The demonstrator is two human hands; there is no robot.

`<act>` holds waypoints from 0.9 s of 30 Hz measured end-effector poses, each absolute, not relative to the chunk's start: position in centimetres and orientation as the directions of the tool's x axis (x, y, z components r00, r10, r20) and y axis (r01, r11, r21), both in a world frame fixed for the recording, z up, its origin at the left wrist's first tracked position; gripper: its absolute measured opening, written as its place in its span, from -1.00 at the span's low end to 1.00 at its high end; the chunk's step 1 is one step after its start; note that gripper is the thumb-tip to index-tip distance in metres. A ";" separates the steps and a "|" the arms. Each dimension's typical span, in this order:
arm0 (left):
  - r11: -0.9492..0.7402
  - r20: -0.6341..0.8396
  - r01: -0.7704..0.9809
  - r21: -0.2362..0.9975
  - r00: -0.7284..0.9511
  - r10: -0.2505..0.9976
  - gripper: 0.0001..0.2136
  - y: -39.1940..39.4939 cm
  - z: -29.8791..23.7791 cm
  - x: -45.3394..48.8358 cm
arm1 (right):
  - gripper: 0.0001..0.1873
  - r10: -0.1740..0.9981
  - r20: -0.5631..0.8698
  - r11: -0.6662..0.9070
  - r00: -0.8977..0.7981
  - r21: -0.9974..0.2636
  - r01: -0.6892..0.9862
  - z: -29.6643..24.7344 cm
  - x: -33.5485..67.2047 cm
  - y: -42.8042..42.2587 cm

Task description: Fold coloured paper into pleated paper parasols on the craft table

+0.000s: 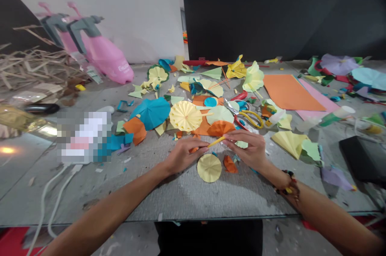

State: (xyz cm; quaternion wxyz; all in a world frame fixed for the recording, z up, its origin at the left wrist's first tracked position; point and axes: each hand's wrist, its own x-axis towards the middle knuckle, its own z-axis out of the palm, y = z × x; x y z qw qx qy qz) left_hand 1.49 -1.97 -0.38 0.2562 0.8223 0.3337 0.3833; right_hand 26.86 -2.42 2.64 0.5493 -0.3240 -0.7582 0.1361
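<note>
A narrow yellow paper strip, rolled or folded [216, 141], spans the gap between my hands. The fingertips of my left hand [185, 154] pinch one end, while my right hand [249, 147] grips the other with thumb and fingers. Just below it, a pale yellow paper circle with creases [209, 168] lies flat on the table. Beside that circle is a crumpled orange paper scrap [230, 164]. Beyond my hands lie an orange pleated paper piece [221, 128], a yellow pleated paper disc [184, 116] with a stick, and a blue pleated disc [152, 112].
Yellow-handled scissors [252, 119] lie behind my right hand. Orange paper sheets [291, 91] and a glue bottle [337, 116] are to the right, near a black box-like device [363, 159]. Pink spray bottles [105, 56] and a cabled white power strip [90, 131] occupy the left.
</note>
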 end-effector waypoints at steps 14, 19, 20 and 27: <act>-0.658 0.478 0.337 0.674 0.481 0.735 -0.79 -1.9 -0.3 1.5 | -0.88 0.605 0.770 0.769 -0.200 -0.501 0.398 3.1 26.6 -3.0; -0.713 0.532 0.380 0.589 0.481 0.697 -0.79 -1.8 -0.5 1.5 | -0.87 0.514 0.824 0.832 -0.239 -0.411 0.371 3.1 26.5 -3.0; -0.725 0.552 0.384 0.572 0.474 0.686 -0.80 -1.8 -0.5 1.5 | -0.87 0.501 0.834 0.836 -0.231 -0.398 0.377 3.2 26.5 -3.0; -0.825 0.704 0.476 0.306 0.470 0.533 -0.77 -1.2 -0.4 0.4 | -0.94 0.726 0.660 0.676 -0.193 -0.633 0.377 3.0 26.7 -2.7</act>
